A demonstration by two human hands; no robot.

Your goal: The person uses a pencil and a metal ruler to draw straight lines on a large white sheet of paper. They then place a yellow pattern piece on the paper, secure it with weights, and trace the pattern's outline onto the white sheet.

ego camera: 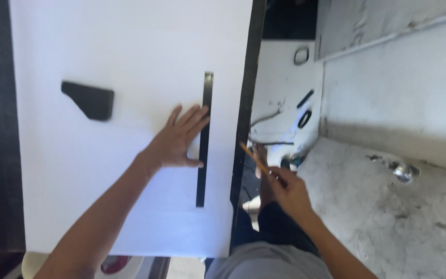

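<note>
I note left hand (pixel 177 140) flat, fingers spread, pressing black ruler (pixel 204 139) onto white board (pixel 130 67). Right hand (pixel 290 192) clear of board's right edge, pinched on orange pencil (pixel 254 157). Black angled piece (pixel 90 99) lies far left.

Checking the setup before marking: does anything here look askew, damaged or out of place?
Nothing on the white board stands out: the black ruler lies straight along the board's right edge under the left hand, and the right hand holds a pencil. Only the grey floor looks stained.
</note>
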